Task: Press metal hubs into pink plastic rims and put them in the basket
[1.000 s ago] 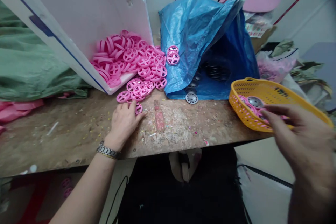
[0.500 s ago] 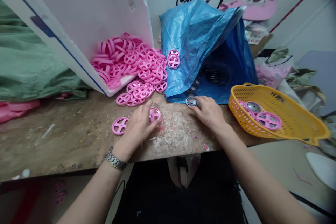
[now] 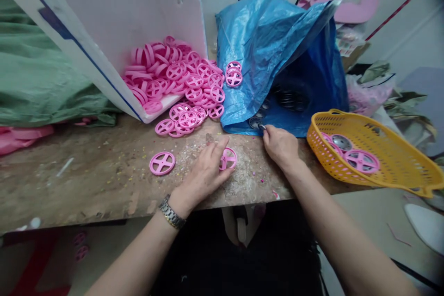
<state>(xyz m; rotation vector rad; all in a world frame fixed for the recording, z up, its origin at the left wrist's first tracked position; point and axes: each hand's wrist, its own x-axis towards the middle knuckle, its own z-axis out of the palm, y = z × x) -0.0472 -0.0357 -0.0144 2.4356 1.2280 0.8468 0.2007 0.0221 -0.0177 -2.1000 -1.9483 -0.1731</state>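
My left hand [image 3: 204, 173] rests on the worn wooden bench [image 3: 104, 175], fingers curled round a pink spoked wheel [image 3: 228, 158] tilted on its edge. A second pink wheel [image 3: 162, 163] lies flat to its left. My right hand [image 3: 280, 144] is closed at the mouth of the blue plastic bag [image 3: 263, 51], pinching a grey metal disc [image 3: 258, 124]. More dark discs show inside the bag [image 3: 289, 99]. A heap of pink wheels [image 3: 176, 78] spills from under a tilted white board [image 3: 114, 23].
An orange mesh basket [image 3: 391, 157] at the bench's right end holds pink wheels and a grey disc. Green cloth [image 3: 38, 83] lies at the left. Bags and clutter fill the back right. Small plastic scraps litter the bench.
My right hand came from the basket to the blue bag and closed on a grey disc. My left hand drew a pink wheel from the heap toward the middle; another wheel was left behind.
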